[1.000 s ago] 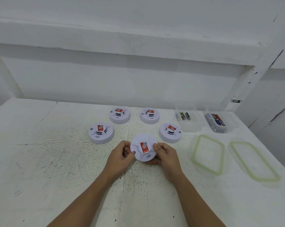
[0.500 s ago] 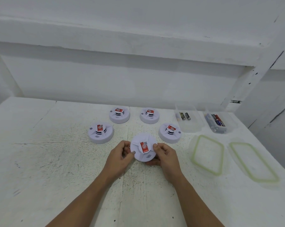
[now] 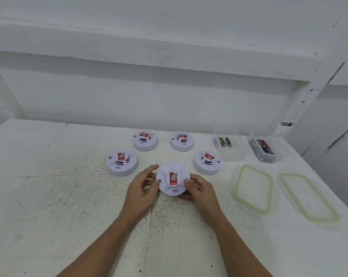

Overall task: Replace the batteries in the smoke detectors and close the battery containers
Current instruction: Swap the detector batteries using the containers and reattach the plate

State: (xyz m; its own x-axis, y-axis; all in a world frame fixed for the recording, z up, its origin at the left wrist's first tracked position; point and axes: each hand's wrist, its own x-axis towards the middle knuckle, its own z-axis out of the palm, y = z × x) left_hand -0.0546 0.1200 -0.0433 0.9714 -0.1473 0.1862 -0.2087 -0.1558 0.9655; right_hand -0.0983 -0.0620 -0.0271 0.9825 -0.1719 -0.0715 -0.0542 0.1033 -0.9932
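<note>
A: Five white round smoke detectors, each with a red label; the nearest detector [image 3: 172, 179] is tilted up toward the camera.

B: Held how?

A: Between both hands: the right hand [image 3: 199, 189] grips its right rim, the left hand [image 3: 142, 186] pinches the left edge, though contact looks loose.

B: Room?

A: Bare counter [image 3: 49, 196] lies left; two lids [image 3: 253, 188] sit right.

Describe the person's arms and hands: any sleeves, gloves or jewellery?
Both forearms are bare up to the frame's bottom edge, with no sleeves in view. The left hand and right hand wear no gloves, and no rings, watch or wristbands show.
</note>
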